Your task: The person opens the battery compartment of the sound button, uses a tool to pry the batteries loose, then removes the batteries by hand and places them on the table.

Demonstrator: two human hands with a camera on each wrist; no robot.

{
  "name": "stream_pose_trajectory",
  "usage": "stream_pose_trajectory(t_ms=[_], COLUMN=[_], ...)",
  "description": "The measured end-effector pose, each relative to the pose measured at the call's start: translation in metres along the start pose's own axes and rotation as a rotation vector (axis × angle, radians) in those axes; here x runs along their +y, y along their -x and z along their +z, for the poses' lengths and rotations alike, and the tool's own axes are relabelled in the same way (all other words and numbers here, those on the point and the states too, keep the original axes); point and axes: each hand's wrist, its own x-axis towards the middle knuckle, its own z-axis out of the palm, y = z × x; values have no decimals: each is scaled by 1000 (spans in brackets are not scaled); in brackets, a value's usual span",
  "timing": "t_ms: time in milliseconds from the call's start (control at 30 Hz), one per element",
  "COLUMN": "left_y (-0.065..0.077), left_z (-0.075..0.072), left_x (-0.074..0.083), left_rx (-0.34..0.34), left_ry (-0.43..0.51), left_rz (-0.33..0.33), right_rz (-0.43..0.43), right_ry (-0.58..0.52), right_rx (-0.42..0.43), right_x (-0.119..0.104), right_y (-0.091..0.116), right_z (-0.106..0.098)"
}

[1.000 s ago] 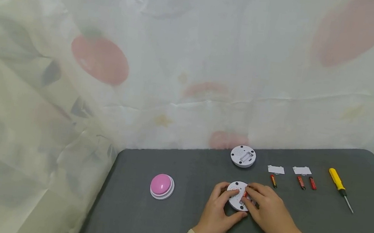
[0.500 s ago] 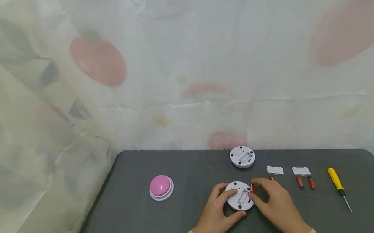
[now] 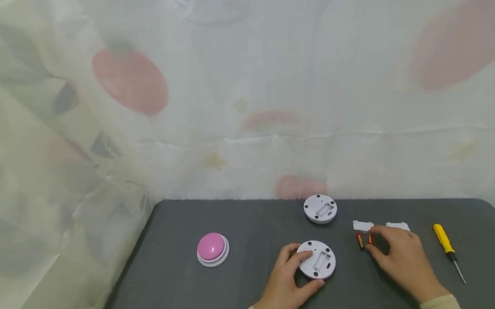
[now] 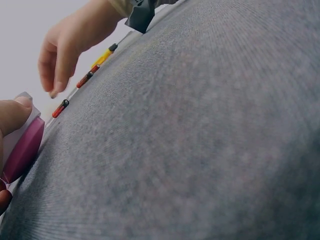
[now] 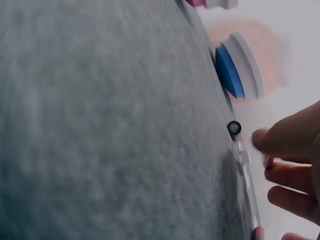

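My left hand [image 3: 285, 287] holds a round white push button [image 3: 319, 251] upside down on the table, thumb at its near edge and a finger across its back. Its battery slot faces up with no battery in it; the pink cap shows underneath in the left wrist view. My right hand [image 3: 406, 262] pinches a small red battery [image 3: 371, 238] between thumb and fingers, right beside another battery [image 3: 360, 242] on the table. In the right wrist view the held battery [image 5: 269, 161] is mostly covered by fingers.
Behind lies another upturned button [image 3: 320, 209], blue-capped in the right wrist view. A pink button [image 3: 213, 249] stands at left. White battery covers [image 3: 362, 226] lie at the back right, near a yellow screwdriver [image 3: 445, 241]. More red batteries [image 4: 88, 77] show in the left wrist view.
My right hand has drawn the battery out of the button's slot and carried it right, beside the loose battery. My left hand stays on the button.
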Motion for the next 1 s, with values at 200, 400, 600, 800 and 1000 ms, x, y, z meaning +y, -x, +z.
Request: stream_pose_trajectory(t_ms=[200, 400, 600, 800, 1000], left_y=[0, -1, -1, -1, -1], left_z=[-1, -1, 0, -1, -2], left_x=[-1, -1, -1, -1, 0], left_rx=[-8, -14, -19, -32, -32], left_ry=[4, 15, 17, 12, 13], left_rz=[-19, -28, -29, -42, -35], right_rz=[35, 49, 31, -28, -133], right_ry=[15, 19, 2, -37, -167], right_rx=[-42, -60, -64, 48, 87], right_x=[8, 13, 13, 6, -21], right_y=[2, 6, 6, 2, -1], right_z=[2, 4, 4, 2, 4])
